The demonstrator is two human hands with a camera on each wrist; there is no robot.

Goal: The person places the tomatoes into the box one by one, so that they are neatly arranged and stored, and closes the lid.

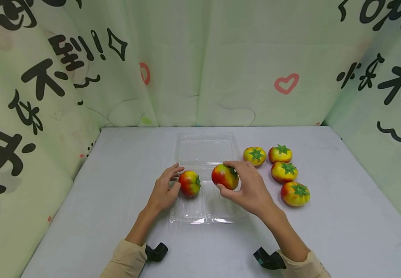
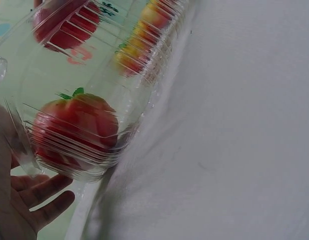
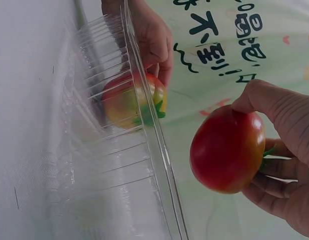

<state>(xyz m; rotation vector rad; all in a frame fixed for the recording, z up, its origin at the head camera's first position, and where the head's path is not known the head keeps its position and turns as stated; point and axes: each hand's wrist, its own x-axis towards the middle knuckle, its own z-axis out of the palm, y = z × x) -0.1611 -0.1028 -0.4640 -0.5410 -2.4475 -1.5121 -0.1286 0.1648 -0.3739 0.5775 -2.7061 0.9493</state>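
A clear plastic clamshell box [image 1: 205,221] lies open on the table, its lid [image 1: 205,148] folded back. One red-and-yellow tomato [image 1: 189,183] with a green calyx sits in the left part of its base. Beside that tomato is my left hand [image 1: 163,193], thumb close to the fruit. In the left wrist view its fingers [image 2: 52,192] extend loosely outside the clear wall. My right hand [image 1: 250,189] holds a second tomato [image 1: 224,177] between thumb and fingers over the right part of the base. The right wrist view shows this tomato [image 3: 227,150] raised above the box rim [image 3: 159,145].
To the right of the box stand several more tomatoes: one [image 1: 254,155] near the lid, another [image 1: 280,153] behind, one [image 1: 284,172] in front of it and the nearest [image 1: 295,194]. A printed curtain [image 1: 238,61] encloses the white table [image 1: 117,154] at back and sides.
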